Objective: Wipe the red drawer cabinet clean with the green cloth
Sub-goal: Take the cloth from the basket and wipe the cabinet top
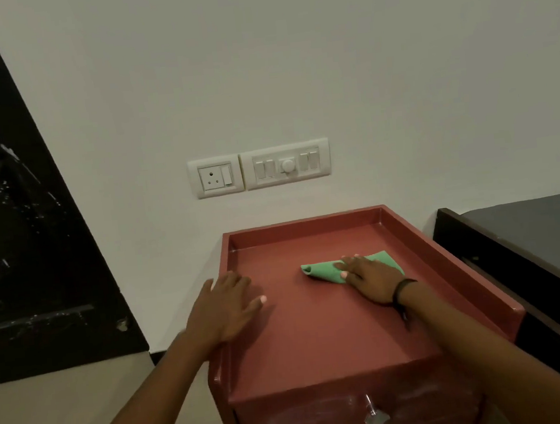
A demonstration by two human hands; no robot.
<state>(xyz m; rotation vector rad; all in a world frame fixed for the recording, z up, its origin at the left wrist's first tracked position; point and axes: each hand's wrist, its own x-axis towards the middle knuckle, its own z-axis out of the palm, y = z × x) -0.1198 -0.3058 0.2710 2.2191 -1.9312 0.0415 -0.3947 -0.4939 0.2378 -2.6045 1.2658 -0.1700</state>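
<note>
The red drawer cabinet (318, 338) stands against the white wall, its top ringed by a raised rim on the back and both sides. A folded green cloth (322, 270) lies on the top, right of centre. My right hand (370, 280) presses flat on the cloth, fingers spread, a dark band on its wrist. My left hand (224, 307) rests flat on the top's left edge, fingers apart, holding nothing. The drawer front shows a small metal knob (373, 414) and pale dusty smears.
A switch and socket panel (259, 167) is on the wall above the cabinet. A dark-framed bed with a grey mattress (527, 239) stands close on the right. A black cabinet (17, 237) fills the left side, with beige floor between.
</note>
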